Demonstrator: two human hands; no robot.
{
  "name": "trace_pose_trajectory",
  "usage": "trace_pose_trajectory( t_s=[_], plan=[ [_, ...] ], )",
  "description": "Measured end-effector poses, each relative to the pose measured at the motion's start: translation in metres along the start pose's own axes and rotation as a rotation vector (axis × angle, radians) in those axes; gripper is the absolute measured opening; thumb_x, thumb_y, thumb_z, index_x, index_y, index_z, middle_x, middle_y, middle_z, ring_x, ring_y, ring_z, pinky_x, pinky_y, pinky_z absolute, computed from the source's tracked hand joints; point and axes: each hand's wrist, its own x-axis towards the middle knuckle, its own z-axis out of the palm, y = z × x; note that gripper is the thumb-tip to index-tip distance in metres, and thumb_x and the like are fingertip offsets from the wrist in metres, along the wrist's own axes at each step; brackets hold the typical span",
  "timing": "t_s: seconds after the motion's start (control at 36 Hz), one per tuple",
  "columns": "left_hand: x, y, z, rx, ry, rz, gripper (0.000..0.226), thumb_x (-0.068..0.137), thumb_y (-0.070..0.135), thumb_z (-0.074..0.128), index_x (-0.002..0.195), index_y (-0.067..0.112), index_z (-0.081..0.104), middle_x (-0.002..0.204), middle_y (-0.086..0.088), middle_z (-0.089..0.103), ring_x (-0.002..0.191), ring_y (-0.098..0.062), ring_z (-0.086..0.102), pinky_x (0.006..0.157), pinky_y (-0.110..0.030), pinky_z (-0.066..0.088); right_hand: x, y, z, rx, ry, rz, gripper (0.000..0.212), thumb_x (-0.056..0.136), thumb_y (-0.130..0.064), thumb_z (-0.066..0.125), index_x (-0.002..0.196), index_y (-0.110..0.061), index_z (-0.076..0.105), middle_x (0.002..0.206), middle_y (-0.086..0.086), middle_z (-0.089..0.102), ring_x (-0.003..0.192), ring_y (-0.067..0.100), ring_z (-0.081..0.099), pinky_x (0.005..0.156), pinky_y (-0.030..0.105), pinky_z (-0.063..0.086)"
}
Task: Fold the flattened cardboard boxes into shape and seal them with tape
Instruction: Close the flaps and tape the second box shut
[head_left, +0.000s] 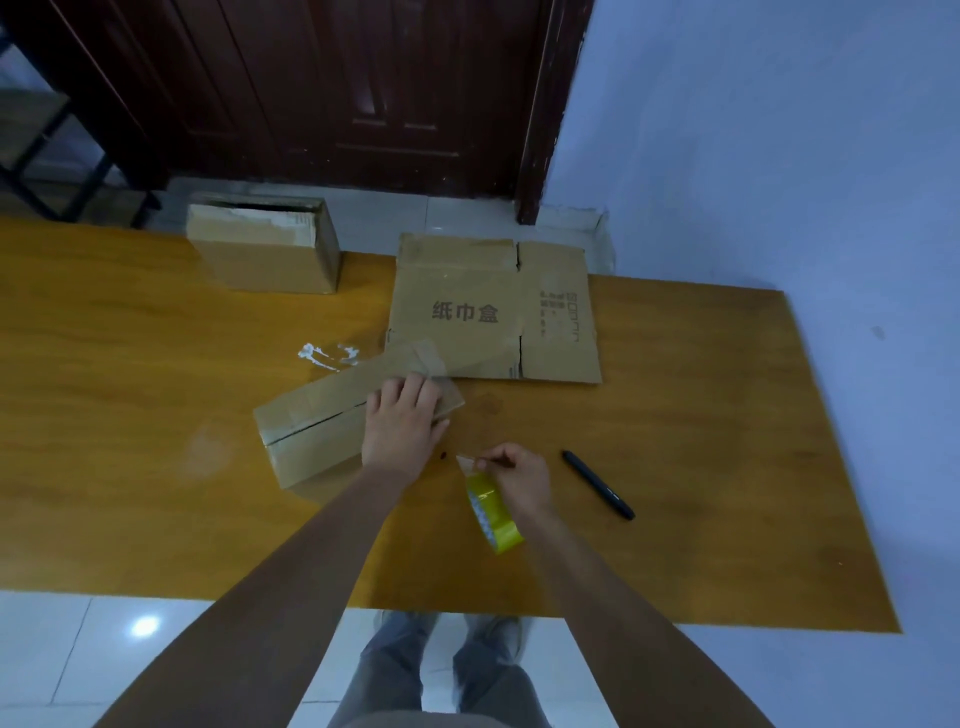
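Small folded box (317, 431), on the table (727, 415) ahead and left of centre, long axis running near-left to far-right with the flap seam along it; left hand (402, 426) pressed flat, fingers straight, on its right end. Tape roll (493, 512), yellow, just right of the box and nearer; right hand (519, 480) pinches its free end, the loose strip pointing left toward the box, so the right hand likely carries it over. Also present: flat box (493, 312), sealed box (265, 249), black pen (598, 484).
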Motion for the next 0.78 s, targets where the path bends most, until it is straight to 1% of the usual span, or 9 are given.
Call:
trace_pose_trajectory(
  t_s=[0.08, 0.19, 0.28, 0.33, 0.42, 0.44, 0.58, 0.69, 0.78],
  plan=[
    [-0.005, -0.019, 0.001, -0.08, -0.011, 0.086, 0.044, 0.058, 0.027, 0.087, 0.088, 0.013, 0.058, 0.093, -0.005, 0.058, 0.086, -0.029, 0.054, 0.068, -0.041, 0.047, 0.0, -0.002, -0.003, 0.063, -0.001, 0.017, 0.017, 0.085, -0.004, 0.066, 0.074, -0.017, 0.066, 0.08, -0.006, 0.066, 0.079, 0.008, 0.061, 0.067, 0.009, 0.046],
    [-0.021, -0.05, -0.002, -0.181, -0.006, 0.165, 0.043, 0.058, 0.02, 0.088, 0.084, 0.016, 0.053, 0.09, -0.002, 0.058, 0.09, -0.022, 0.042, 0.067, -0.04, 0.049, -0.001, -0.003, -0.007, 0.124, -0.022, 0.067, 0.018, 0.084, -0.005, 0.067, 0.074, -0.02, 0.067, 0.091, 0.003, 0.072, 0.096, 0.022, 0.065, 0.088, 0.037, 0.051],
    [-0.032, -0.066, -0.007, -0.212, -0.019, 0.155, 0.044, 0.056, 0.018, 0.088, 0.082, 0.016, 0.053, 0.09, -0.001, 0.058, 0.09, -0.019, 0.04, 0.068, -0.039, 0.048, -0.004, -0.005, -0.01, 0.096, -0.009, 0.07, 0.016, 0.085, -0.006, 0.066, 0.076, -0.02, 0.066, 0.088, 0.0, 0.069, 0.093, 0.02, 0.063, 0.087, 0.036, 0.049],
    [-0.036, -0.072, -0.01, -0.236, -0.046, 0.175, 0.045, 0.058, 0.021, 0.086, 0.085, 0.02, 0.049, 0.092, 0.0, 0.057, 0.091, -0.02, 0.043, 0.07, -0.037, 0.047, -0.005, -0.007, -0.012, 0.048, -0.004, 0.074, 0.016, 0.086, -0.007, 0.065, 0.076, -0.02, 0.064, 0.087, -0.002, 0.066, 0.089, 0.017, 0.059, 0.078, 0.029, 0.047],
    [-0.035, -0.077, -0.017, -0.324, -0.061, 0.185, 0.03, 0.074, 0.046, 0.061, 0.088, 0.021, 0.05, 0.094, 0.003, 0.052, 0.092, -0.018, 0.045, 0.073, -0.033, 0.041, -0.004, -0.01, -0.016, -0.065, -0.026, 0.058, 0.02, 0.088, -0.004, 0.062, 0.074, -0.019, 0.061, 0.084, -0.001, 0.063, 0.087, 0.016, 0.057, 0.069, 0.021, 0.042],
    [-0.031, -0.077, -0.022, -0.368, -0.08, 0.165, 0.036, 0.077, 0.054, 0.051, 0.088, 0.019, 0.054, 0.094, 0.003, 0.052, 0.092, -0.015, 0.044, 0.075, -0.031, 0.039, -0.003, -0.011, -0.017, -0.119, -0.043, 0.05, 0.023, 0.088, -0.003, 0.061, 0.072, -0.019, 0.06, 0.083, -0.001, 0.063, 0.087, 0.016, 0.057, 0.069, 0.022, 0.042],
    [-0.012, -0.072, -0.04, -0.53, -0.13, 0.074, 0.056, 0.08, 0.063, 0.032, 0.095, 0.014, 0.056, 0.095, 0.005, 0.052, 0.091, -0.012, 0.044, 0.072, -0.029, 0.038, 0.0, -0.016, -0.026, -0.533, -0.17, 0.04, 0.029, 0.089, -0.004, 0.057, 0.067, -0.023, 0.055, 0.087, -0.001, 0.061, 0.091, 0.019, 0.058, 0.083, 0.031, 0.048],
    [0.003, -0.075, -0.038, -0.504, -0.127, 0.018, 0.063, 0.083, 0.067, 0.025, 0.108, 0.017, 0.053, 0.11, 0.005, 0.049, 0.105, -0.012, 0.041, 0.079, -0.028, 0.036, 0.004, -0.019, -0.027, -0.8, -0.273, 0.068, 0.014, 0.09, -0.007, 0.053, 0.09, -0.016, 0.064, 0.106, 0.006, 0.065, 0.094, 0.019, 0.058, 0.081, 0.029, 0.047],
    [0.011, -0.08, -0.034, -0.407, -0.133, -0.005, 0.075, 0.082, 0.068, 0.016, 0.123, 0.015, 0.05, 0.124, 0.0, 0.047, 0.118, -0.018, 0.036, 0.097, -0.036, 0.035, 0.004, -0.023, -0.02, -0.917, -0.286, 0.058, 0.016, 0.091, -0.011, 0.055, 0.103, -0.012, 0.065, 0.107, 0.004, 0.065, 0.088, 0.015, 0.055, 0.073, 0.024, 0.042]
  ],
)
